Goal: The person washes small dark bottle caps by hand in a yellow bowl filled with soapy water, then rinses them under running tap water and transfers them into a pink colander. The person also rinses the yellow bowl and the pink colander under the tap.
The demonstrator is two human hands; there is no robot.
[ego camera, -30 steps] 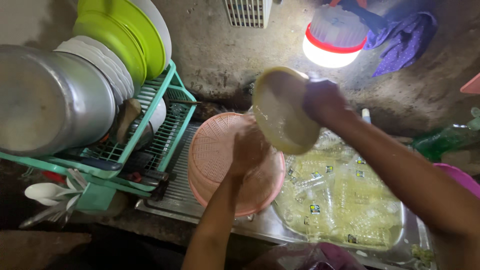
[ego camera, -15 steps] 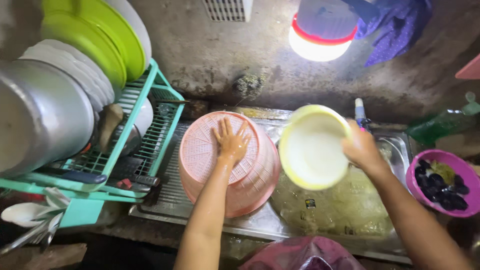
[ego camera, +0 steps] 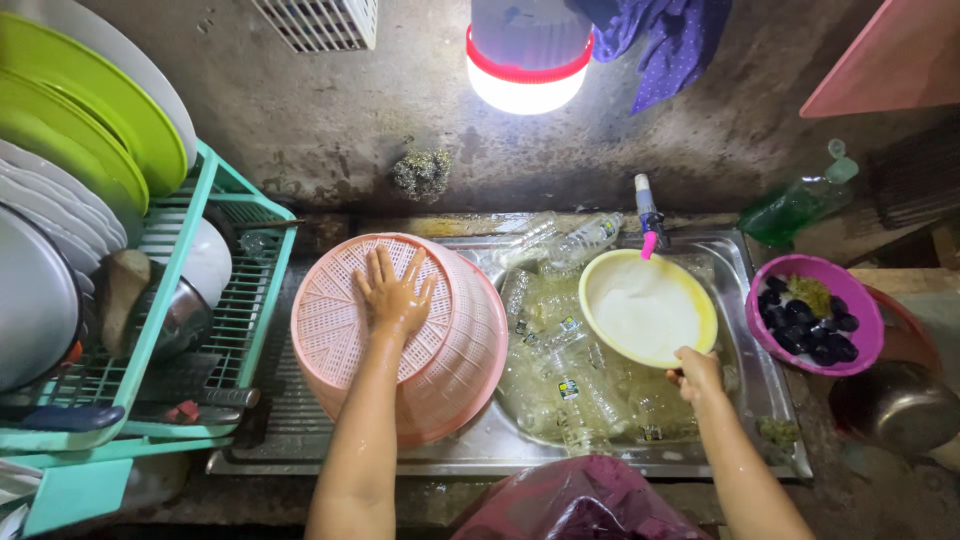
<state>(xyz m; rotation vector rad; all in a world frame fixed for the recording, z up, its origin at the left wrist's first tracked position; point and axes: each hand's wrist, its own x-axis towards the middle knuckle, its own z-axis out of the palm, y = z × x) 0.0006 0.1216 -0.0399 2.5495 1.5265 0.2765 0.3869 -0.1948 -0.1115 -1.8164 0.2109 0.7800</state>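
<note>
My left hand (ego camera: 392, 293) lies flat, fingers spread, on the bottom of a pink perforated plastic basket (ego camera: 455, 350) that is tipped over on the draining board of a steel sink (ego camera: 770, 400). My right hand (ego camera: 696, 374) grips the near rim of a yellow bowl (ego camera: 647, 307) held under the tap (ego camera: 648, 215); the bowl holds whitish water. Below the bowl, the sink basin is full of clear plastic bottles (ego camera: 560, 385) lying in water.
A teal dish rack (ego camera: 215, 330) at the left holds green and white plates (ego camera: 90, 140), a metal pot and lids. A purple bowl (ego camera: 790, 355) of dark fruit sits right of the sink. A lit lamp (ego camera: 526, 60) and blue cloth hang above. A green bottle (ego camera: 800, 200) lies at the back right.
My right hand has lowered the yellow bowl from a raised, tilted pose to level under the tap. My left hand has stayed on the pink basket.
</note>
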